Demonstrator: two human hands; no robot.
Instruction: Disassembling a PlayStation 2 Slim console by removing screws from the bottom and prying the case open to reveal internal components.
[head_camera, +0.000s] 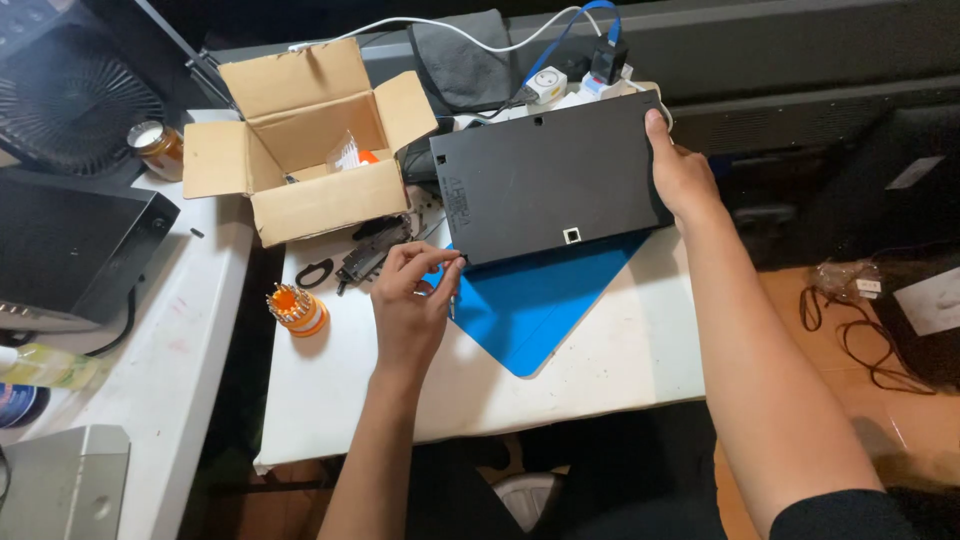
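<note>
Console: black slab-shaped console (550, 180) lies flat toward the far edge of the white table (610, 360), underside up, its near edge overlapping a blue mat; a small pale square sticker sits near the middle of that near edge, and embossed lettering runs along its left side.
Table: white top carrying the work; a second white surface adjoins on the left.
Blue mat: blue mat (530, 305) spread under the console, probably to cushion the casing and catch small parts.
Cardboard box: open brown box (300, 150) at the far left corner, flaps spread, with a clear bag and something orange inside; likely kept within reach as a parts holder.
Right hand: right hand (680, 170) grips the console's right edge, thumb over the far corner, apparently steadying the casing.
Left hand: left hand (415, 300) at the console's near left corner, fingertips pinched around a thin tool or small part whose exact kind cannot be told; placed as if working at that corner.
Loose parts: dark bracket-like pieces (370, 250) between box and console, near the left hand.
Bit holder: orange and white round holder (297, 308) of screwdriver bits, upright near the table's left edge.
Jar: amber jar (158, 148) with a pale lid, left of the box.
Power strip: white plugs and cables (565, 85) beyond the console's far edge.
</note>
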